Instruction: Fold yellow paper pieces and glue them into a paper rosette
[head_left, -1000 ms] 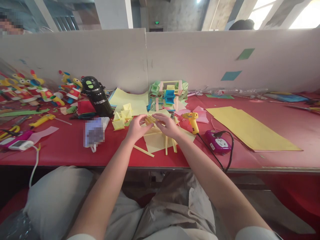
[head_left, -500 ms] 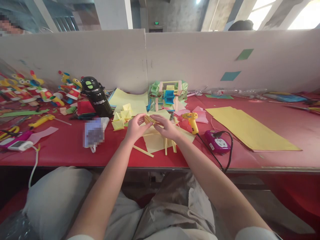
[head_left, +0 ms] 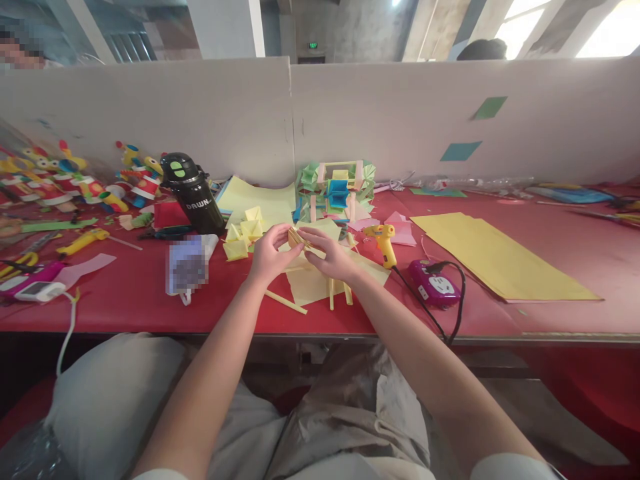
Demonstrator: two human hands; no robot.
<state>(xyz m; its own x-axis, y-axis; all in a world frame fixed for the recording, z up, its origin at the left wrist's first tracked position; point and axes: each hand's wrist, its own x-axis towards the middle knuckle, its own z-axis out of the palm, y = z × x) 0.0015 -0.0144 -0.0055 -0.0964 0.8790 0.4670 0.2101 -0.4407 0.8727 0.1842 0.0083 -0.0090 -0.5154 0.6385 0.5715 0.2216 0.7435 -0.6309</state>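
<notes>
My left hand (head_left: 269, 255) and my right hand (head_left: 331, 256) meet above the red table (head_left: 550, 263), both pinching a small folded yellow paper piece (head_left: 296, 237) between thumbs and fingers. Under the hands lies a yellow paper sheet (head_left: 313, 283) with three rolled yellow paper sticks (head_left: 286, 302) near the table's front edge. Several small folded yellow pieces (head_left: 243, 238) sit just left of my left hand. A coloured paper block model (head_left: 336, 189) stands behind the hands.
A yellow glue gun (head_left: 383, 241) and a purple power socket (head_left: 435, 287) with a black cord lie right of my hands. Large yellow sheets (head_left: 500, 257) lie farther right. A black bottle (head_left: 193, 193), colourful toys (head_left: 75, 177) and tools are at left. A white partition (head_left: 400, 120) backs the table.
Both hands have drawn a little closer together and shifted slightly left, turning the folded yellow piece between the fingers. Nothing else on the table has moved.
</notes>
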